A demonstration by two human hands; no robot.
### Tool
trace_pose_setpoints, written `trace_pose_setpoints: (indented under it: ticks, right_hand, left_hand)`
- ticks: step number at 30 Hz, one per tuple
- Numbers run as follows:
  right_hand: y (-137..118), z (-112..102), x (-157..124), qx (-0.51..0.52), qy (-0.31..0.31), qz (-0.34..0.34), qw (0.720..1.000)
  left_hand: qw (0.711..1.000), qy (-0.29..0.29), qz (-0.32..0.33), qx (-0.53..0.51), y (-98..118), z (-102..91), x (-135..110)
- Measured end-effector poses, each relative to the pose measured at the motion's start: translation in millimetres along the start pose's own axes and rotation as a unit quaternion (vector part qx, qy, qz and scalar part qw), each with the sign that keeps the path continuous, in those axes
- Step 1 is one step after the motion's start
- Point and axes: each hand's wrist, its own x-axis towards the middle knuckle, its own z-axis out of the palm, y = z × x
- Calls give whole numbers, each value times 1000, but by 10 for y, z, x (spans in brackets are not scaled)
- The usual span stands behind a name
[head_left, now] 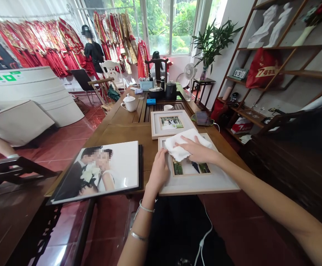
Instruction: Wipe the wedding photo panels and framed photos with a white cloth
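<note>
A framed wedding photo [197, 183] lies flat at the near edge of the wooden table [122, 133]. My right hand [198, 150] presses a white cloth [177, 146] onto the glass near the frame's top, fingers flat over the cloth. My left hand [158, 173] grips the frame's left edge, fingers curled down on it. A second, smaller framed photo [170, 123] lies just beyond the first. A large wedding print [100, 170] lies to the left on a dark board.
Farther along the table stand a white teapot [129, 103], a small cup [168, 107], a blue box [151, 101] and a dark kettle [171, 90]. Shelves [274, 74] line the right wall. Red garments [39, 44] hang at the back left, with a person [94, 51] near them.
</note>
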Motion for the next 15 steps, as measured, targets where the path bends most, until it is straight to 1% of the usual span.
trace_pose_setpoints:
  ticks: [2,5,9,12,15]
  right_hand:
    - [-69,3,-141,13,-24,-15,1000]
    - [-197,-20,-411,41,-50,-18,998]
    - [-402,-115,-822,92,-88,-51,991]
    - [-517,-243,-1081,132,-88,-83,984]
    - [-483,-357,-1179,159,-91,-100,978]
  left_hand:
    - [1000,0,3,-3,26,-12,-6]
    - [1000,-3,10,-12,49,-24,-13]
    - [1000,1,13,-24,40,-24,-13]
    - [1000,3,11,-25,17,-16,-13]
    - [1000,1,4,-16,-6,-5,-15]
